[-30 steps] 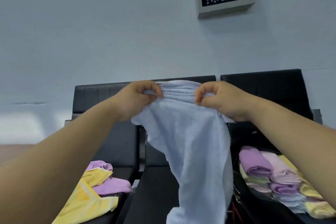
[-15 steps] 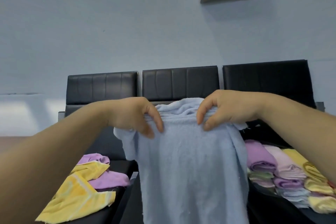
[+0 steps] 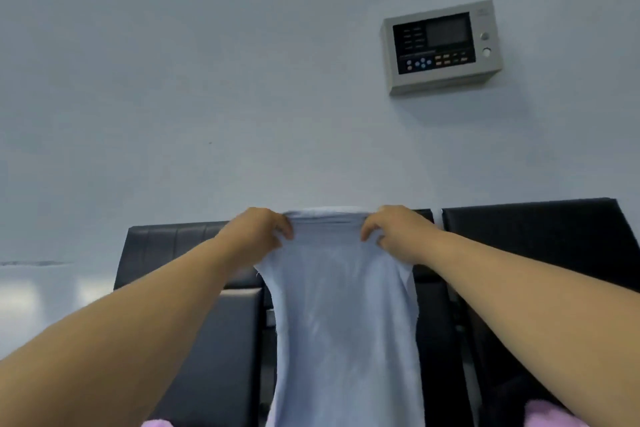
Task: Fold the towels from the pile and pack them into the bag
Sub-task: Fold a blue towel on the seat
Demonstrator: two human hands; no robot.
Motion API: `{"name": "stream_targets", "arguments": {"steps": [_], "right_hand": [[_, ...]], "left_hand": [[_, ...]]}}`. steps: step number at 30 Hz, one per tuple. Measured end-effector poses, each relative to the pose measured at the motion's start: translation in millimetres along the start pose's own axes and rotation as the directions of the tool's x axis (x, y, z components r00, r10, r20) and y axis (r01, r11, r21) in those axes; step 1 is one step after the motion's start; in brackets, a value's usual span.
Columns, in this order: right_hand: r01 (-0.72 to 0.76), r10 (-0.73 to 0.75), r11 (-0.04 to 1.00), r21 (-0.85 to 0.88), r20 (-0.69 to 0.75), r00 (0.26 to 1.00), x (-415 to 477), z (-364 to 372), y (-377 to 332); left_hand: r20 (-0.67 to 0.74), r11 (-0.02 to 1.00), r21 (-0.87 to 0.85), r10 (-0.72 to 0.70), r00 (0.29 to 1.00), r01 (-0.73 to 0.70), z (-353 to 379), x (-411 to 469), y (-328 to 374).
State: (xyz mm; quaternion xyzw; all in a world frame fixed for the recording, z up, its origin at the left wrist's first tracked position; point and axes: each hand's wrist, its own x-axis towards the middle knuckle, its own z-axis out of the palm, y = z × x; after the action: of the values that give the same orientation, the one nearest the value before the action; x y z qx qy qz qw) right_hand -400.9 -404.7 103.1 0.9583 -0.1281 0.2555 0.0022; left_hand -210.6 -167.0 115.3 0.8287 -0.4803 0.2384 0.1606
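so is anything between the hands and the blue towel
Nothing visible. The left hand and right hand both grip the towel at its top edge, and it hangs down in front of the seats.

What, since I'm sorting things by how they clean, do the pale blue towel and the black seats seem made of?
The pale blue towel looks like soft matte terry cloth: it hangs limp and bunches where the left hand and right hand grip it. The black seats look like leather or vinyl, I cannot tell which: smooth, faintly glossy, with seamed panels.
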Motion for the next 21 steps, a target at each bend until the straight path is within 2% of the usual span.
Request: {"name": "stream_targets", "arguments": {"steps": [3,5,7,9,11,13,16,18,21], "right_hand": [[0.034,-0.035,0.999,-0.012,-0.139,0.99,14,-31,0],[0.047,-0.046,0.999,-0.001,-0.16,0.986,7,-42,-3],[0.047,-0.041,0.998,0.045,-0.128,0.991,-13,-44,-7],[0.036,-0.031,0.994,0.104,-0.046,0.998,-42,-36,-10],[0.025,-0.033,0.989,0.149,0.052,0.998,-74,-18,-13],[-0.013,-0.021,0.978,0.208,0.159,0.987,-105,5,-13],[-0.121,0.018,0.942,0.314,0.312,0.95,-153,50,-11],[-0.227,0.057,0.904,0.363,0.424,0.904,-183,80,-6],[-0.358,0.069,0.837,0.414,0.569,0.82,-222,124,-1]], "left_hand": [[-0.163,0.995,0.086,0.061,0.985,-0.047,-33,14,1],[-0.222,0.987,0.144,0.108,0.969,-0.077,-45,5,7],[-0.221,0.98,0.157,0.152,0.963,-0.119,-47,-13,12],[-0.134,0.986,0.072,0.158,0.978,-0.15,-38,-39,16],[-0.002,0.984,-0.142,0.104,0.995,-0.103,-21,-70,20],[0.133,0.932,-0.361,0.07,0.989,-0.018,4,-98,25],[0.304,0.821,-0.558,0.068,0.95,0.12,55,-143,26],[0.395,0.704,-0.675,0.093,0.914,0.221,89,-174,24],[0.58,0.523,-0.731,0.137,0.803,0.439,136,-219,20]]}}
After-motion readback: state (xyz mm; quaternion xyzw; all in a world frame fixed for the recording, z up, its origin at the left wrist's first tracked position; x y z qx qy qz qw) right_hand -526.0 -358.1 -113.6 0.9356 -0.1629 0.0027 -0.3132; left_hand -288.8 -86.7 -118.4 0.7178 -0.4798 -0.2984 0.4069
